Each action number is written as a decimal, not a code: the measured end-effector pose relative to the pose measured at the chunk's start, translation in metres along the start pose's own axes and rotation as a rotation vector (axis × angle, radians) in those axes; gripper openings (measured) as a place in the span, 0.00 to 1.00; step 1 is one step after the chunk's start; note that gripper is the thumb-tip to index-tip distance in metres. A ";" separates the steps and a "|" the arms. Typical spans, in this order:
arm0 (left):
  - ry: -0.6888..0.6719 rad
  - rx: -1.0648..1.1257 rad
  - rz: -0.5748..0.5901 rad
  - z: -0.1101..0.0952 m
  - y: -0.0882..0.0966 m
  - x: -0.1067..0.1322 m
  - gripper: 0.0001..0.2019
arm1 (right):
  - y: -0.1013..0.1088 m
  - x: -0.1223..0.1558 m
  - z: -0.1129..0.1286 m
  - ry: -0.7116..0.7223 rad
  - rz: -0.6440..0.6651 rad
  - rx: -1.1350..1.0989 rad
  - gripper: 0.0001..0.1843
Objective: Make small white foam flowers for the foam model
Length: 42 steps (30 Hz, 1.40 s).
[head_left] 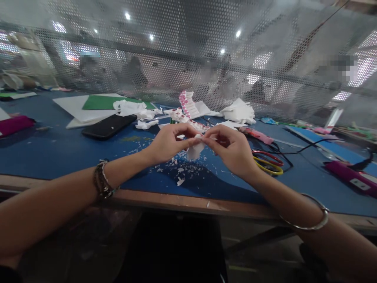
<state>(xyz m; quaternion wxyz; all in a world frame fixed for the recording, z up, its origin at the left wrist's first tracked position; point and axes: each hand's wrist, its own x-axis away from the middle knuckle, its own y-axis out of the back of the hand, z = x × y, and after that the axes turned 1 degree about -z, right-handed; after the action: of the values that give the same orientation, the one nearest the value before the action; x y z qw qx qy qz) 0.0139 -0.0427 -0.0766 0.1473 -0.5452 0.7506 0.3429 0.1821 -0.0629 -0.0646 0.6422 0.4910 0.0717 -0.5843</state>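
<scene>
As both pinch the small white piece (194,150) between thumb and fingertips, the left hand (167,143) and right hand (232,151) hold it together just above the blue table (59,153), apparently so each can steady it, over the white scraps (179,171) strewn below.

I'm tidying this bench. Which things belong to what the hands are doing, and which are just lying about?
In use: left hand and right hand pinching a small white piece; white scraps on the blue mat beneath.
Lying about: black phone, green sheet, red and yellow loops, purple tool.
</scene>
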 end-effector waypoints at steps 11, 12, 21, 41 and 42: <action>0.032 0.023 0.008 0.002 0.000 -0.001 0.09 | -0.004 -0.002 0.005 -0.191 0.064 -0.279 0.05; 0.031 0.018 0.005 0.002 0.000 -0.001 0.09 | -0.004 -0.002 0.004 -0.192 0.049 -0.264 0.05; 0.004 -0.068 -0.009 0.006 -0.001 0.001 0.10 | -0.002 -0.004 0.001 -0.127 0.025 -0.140 0.04; 0.155 0.156 0.017 0.000 -0.001 -0.001 0.07 | -0.003 -0.002 0.000 -0.074 -0.056 -0.159 0.05; 0.164 0.171 0.020 0.000 -0.001 -0.001 0.06 | -0.003 -0.002 0.000 -0.060 -0.061 -0.142 0.05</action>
<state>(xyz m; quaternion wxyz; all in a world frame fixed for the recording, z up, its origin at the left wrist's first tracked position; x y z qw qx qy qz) 0.0153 -0.0421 -0.0760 0.1281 -0.5494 0.7920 0.2334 0.1791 -0.0606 -0.0650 0.6593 0.4239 0.1087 -0.6114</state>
